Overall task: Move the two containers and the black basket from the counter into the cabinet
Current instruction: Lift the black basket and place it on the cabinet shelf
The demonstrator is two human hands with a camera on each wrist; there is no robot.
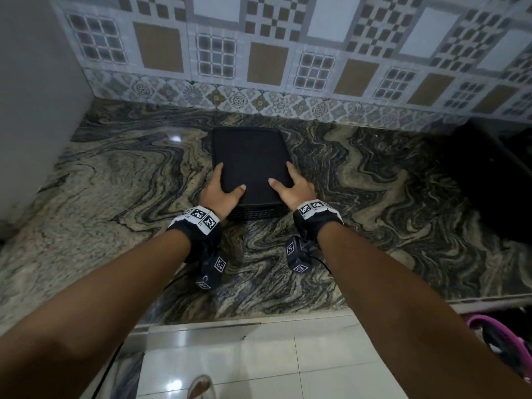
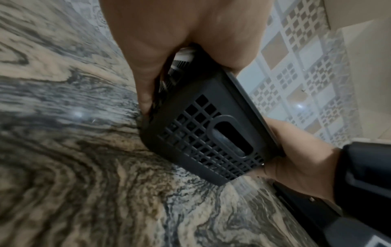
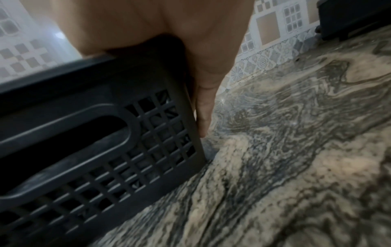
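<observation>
A black lidded basket (image 1: pixel 250 159) with lattice sides sits on the marbled counter (image 1: pixel 115 182), near the tiled back wall. My left hand (image 1: pixel 220 191) grips its near left corner, thumb on the lid and fingers down the side. My right hand (image 1: pixel 293 188) grips the near right corner the same way. In the left wrist view the basket (image 2: pixel 207 137) shows its grid wall and handle slot, with the left hand (image 2: pixel 169 55) clamped over its corner. In the right wrist view the right hand (image 3: pixel 190 55) wraps the corner of the basket (image 3: pixel 101 150). No other containers show.
A dark appliance (image 1: pixel 495 180) stands at the counter's right end. A grey wall (image 1: pixel 34 110) bounds the left side. White floor tiles (image 1: pixel 259 364) lie below the counter's front edge, with a pink object (image 1: pixel 489 329) at lower right.
</observation>
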